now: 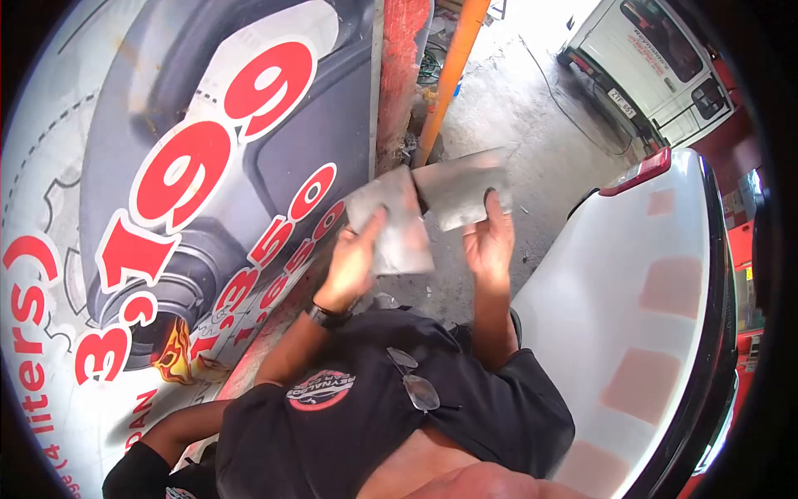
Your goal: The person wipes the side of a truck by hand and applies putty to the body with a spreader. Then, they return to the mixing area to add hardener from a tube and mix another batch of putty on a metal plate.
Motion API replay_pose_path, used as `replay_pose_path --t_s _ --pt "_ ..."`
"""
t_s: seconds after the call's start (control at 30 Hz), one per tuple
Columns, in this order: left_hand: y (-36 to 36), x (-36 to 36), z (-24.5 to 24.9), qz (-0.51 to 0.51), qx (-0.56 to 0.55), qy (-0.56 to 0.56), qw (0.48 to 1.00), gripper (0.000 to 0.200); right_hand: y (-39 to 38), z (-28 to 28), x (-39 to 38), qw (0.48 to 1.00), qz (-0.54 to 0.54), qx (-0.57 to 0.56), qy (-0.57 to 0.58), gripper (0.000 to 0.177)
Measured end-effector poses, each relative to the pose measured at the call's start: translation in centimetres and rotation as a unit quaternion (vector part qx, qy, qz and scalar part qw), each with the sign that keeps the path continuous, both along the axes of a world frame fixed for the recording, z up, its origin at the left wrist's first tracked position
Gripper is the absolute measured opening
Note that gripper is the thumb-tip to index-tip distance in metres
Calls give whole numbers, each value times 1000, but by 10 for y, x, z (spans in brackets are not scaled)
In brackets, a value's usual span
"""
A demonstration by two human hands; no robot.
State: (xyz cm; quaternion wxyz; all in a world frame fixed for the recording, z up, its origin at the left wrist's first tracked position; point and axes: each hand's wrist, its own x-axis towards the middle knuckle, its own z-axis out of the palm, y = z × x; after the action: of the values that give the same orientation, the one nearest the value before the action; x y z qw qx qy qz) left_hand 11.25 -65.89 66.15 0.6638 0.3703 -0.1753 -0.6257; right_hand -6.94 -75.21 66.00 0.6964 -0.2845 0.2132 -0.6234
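My left hand (349,264), with a dark band round its wrist, grips a flat grey rectangular plate (399,237), thumb lying across its face. Another flat grey plate (461,187) is pinched in my right hand (489,241) near its lower right corner. Both plates are held up in front of my chest, their inner edges close together. Pinkish smears show on the left plate. Motion blurs the plates somewhat.
On the right stands a white car panel (557,308) with several pinkish patches and a red tail light (636,172). A large printed banner (249,166) fills the left. An orange pole (451,79) and a white van (657,62) are ahead. Another person's arm (179,428) shows lower left.
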Motion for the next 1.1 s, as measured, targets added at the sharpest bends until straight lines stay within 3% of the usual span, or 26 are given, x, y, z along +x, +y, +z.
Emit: replay_pose_path --t_s 0.07,0.13,0.17,0.27,0.37,0.4,0.47,0.53,0.6,0.63,0.67,0.83,0.87,0.9,0.93,1.03,1.1 --pt "-6 15 -1 -57 22 179 982 36 0 8 -8 994 -24 -60 91 23" --pt "-10 25 -7 -186 1 328 926 28 7 12 -6 917 -20 -123 378 19" --pt "-10 23 -10 -142 30 280 949 28 13 15 -2 860 -7 -200 470 19" --pt "-11 10 4 31 112 117 986 29 42 44 7 803 -1 -400 441 24" --pt "-7 33 4 47 -11 115 992 33 40 47 -11 855 -20 -424 298 28" --pt "-2 35 12 55 -21 81 995 28 38 59 -18 796 -65 -431 419 32" --pt "2 31 25 82 -62 -56 993 27 19 60 -8 675 -109 -496 535 34" --pt "7 26 34 93 -92 -183 974 28 16 66 8 503 -163 -551 646 37" --pt "11 26 35 103 -93 -315 939 30 22 58 16 468 -117 -578 658 41" --pt "11 25 33 115 -81 -321 937 32 24 51 19 449 -92 -593 661 44" --pt "12 25 30 127 -68 -327 934 33 27 41 22 478 -79 -597 640 42" --pt "8 37 18 183 -34 -386 904 35 52 13 30 453 6 -630 631 38" --pt "8 38 19 212 -23 -371 904 33 53 7 28 444 31 -634 632 34" --pt "2 37 29 241 -67 -222 943 29 55 3 25 436 57 -637 634 31" --pt "3 42 36 230 -72 -190 952 27 55 1 23 454 90 -630 624 31" --pt "6 55 38 184 -64 -109 975 32 51 28 13 594 89 -567 564 33" --pt "4 56 24 137 -71 -73 985 36 52 49 19 697 30 -544 465 37"
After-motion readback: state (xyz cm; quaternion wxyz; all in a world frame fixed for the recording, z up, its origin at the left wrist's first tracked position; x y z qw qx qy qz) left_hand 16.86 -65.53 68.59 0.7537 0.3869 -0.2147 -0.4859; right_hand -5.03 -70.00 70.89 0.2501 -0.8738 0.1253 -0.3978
